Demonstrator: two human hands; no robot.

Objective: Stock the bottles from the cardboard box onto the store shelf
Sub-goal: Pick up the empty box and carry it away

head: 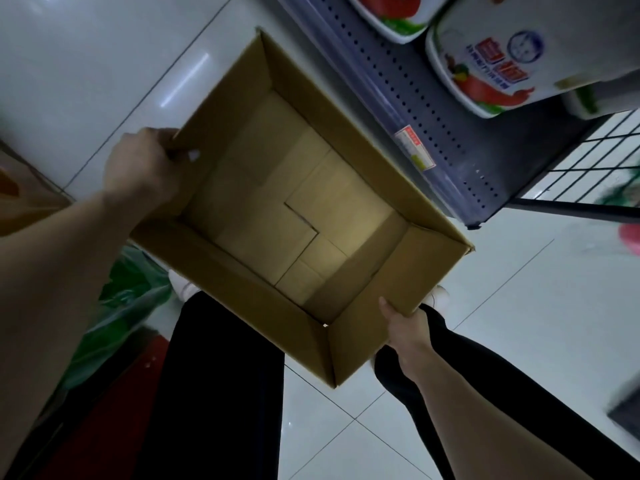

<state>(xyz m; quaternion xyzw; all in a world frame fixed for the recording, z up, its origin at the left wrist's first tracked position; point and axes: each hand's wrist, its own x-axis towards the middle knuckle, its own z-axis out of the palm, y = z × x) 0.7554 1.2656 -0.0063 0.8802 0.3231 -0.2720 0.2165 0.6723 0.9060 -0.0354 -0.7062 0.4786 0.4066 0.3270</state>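
I hold an open brown cardboard box (353,109) in the air above the tiled floor, and only its folded bottom flaps show inside. My left hand (142,164) grips the box's left rim near a corner. My right hand (403,327) grips the lower right wall from outside, thumb over the edge. White bottles (485,60) with red and green labels lie on the grey perforated store shelf (408,84) at the upper right, just beyond the box.
A price tag (415,147) is stuck on the shelf's front edge. A black wire grid (588,161) stands right of the shelf. Green plastic bags (128,299) and a red object (114,410) lie at the lower left. My dark trouser legs and white shoes stand below the box.
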